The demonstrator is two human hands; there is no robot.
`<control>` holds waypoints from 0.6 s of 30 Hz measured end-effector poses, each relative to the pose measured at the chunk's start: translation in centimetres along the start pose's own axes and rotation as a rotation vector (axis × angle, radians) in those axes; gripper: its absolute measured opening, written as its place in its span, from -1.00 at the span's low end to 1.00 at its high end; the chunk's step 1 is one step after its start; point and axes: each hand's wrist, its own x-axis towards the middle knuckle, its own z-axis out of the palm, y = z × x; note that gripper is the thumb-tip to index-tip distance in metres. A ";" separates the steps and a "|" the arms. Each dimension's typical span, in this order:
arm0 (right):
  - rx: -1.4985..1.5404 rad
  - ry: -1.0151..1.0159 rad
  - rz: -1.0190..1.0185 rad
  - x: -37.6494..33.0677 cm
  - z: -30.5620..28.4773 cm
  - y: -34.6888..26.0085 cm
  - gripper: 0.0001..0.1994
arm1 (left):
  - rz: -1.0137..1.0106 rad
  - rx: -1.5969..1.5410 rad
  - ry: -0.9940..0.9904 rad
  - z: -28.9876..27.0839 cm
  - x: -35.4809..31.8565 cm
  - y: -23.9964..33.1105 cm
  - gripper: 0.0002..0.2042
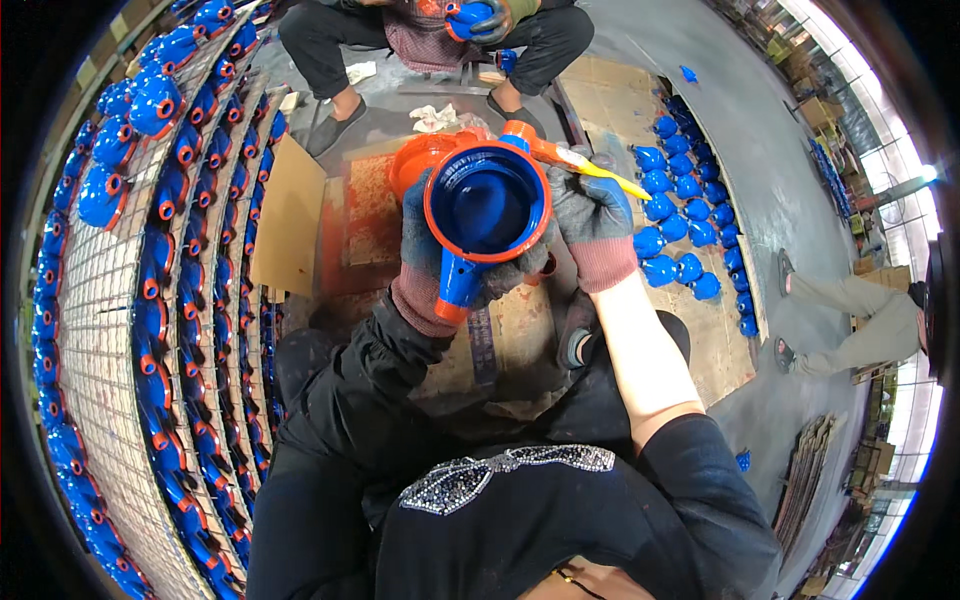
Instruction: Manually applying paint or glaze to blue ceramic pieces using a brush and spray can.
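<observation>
My left hand (416,238), in a grey glove with a pinkish cuff, is closed round a blue metal housing (458,280) with a wide round mouth. Orange paint covers the mouth's rim and the ends of its short outlets, one pointing down and one up. My right hand (597,208), gloved alike, pinches a paintbrush (628,185) with a yellow handle and an orange-smeared front part. The brush's front end lies at the upper outlet; whether the bristles touch it is hard to tell. Just behind the housing sits an orange-stained bowl (408,165), partly hidden.
Racks (100,330) of blue housings with orange rims rise at left, beside a cardboard sheet (285,220). More blue housings (675,205) stand on cardboard at right. Opposite, a seated person's gloved hand (488,22) holds another. Someone's legs (860,320) show at far right.
</observation>
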 end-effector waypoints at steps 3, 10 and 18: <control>0.052 0.044 0.030 0.9 0.0 0.5 -0.72 | -0.197 -0.235 -0.227 -1.5 0.9 0.9 -0.36; -0.950 -0.114 -0.416 2.1 0.1 -0.8 -0.82 | -0.027 -0.031 -0.014 1.6 -0.1 1.6 -0.43; -0.930 0.138 -0.332 -1.4 9.0 -3.7 -0.72 | 0.304 0.517 0.026 0.7 1.2 2.9 -0.42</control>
